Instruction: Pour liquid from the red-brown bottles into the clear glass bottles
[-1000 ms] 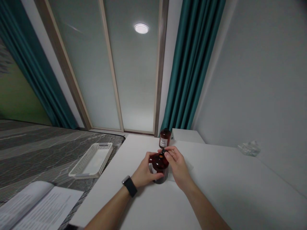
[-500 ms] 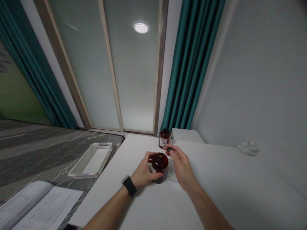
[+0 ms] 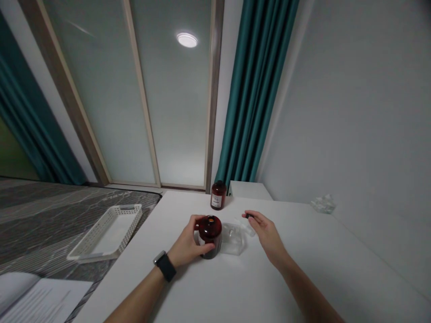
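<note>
The left hand (image 3: 186, 246) curls around the brown bottle (image 3: 212, 228) on the white table (image 3: 215, 291), covering most of its label (image 3: 201, 241), while the right hand (image 3: 268, 234) pinches a small dark piece (image 3: 249, 216), perhaps a cap, partly hidden, near an indistinct clear container (image 3: 233, 241).

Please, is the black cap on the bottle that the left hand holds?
No, the right hand holds the black cap apart from that bottle.
</note>
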A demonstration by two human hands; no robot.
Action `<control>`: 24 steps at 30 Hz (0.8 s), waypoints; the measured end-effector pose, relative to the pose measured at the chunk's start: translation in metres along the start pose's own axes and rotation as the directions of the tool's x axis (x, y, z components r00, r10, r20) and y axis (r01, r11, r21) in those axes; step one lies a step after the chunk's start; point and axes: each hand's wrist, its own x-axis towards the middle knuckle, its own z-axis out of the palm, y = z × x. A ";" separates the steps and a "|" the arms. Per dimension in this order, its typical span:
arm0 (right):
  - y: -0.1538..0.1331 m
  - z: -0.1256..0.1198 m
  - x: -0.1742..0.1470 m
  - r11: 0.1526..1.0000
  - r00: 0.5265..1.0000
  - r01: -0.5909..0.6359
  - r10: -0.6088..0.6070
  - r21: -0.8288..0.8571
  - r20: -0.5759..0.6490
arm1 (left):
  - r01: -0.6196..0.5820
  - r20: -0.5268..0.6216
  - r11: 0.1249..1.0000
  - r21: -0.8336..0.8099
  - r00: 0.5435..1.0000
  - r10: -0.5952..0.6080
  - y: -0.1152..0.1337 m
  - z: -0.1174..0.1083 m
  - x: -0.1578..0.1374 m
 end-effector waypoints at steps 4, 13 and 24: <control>0.020 -0.024 0.000 0.997 0.998 -0.069 0.069 -0.017 0.004 | 0.007 0.004 1.000 0.011 1.000 -0.007 0.002 0.000 0.000; 0.040 -0.034 -0.003 0.993 0.994 -0.113 0.113 0.016 0.003 | 0.039 -0.016 0.999 0.006 0.999 -0.039 0.004 0.001 0.000; 0.048 -0.039 -0.003 0.961 0.998 0.038 -0.051 -0.275 -0.040 | 0.038 -0.019 0.999 0.020 0.999 -0.037 0.002 0.002 0.001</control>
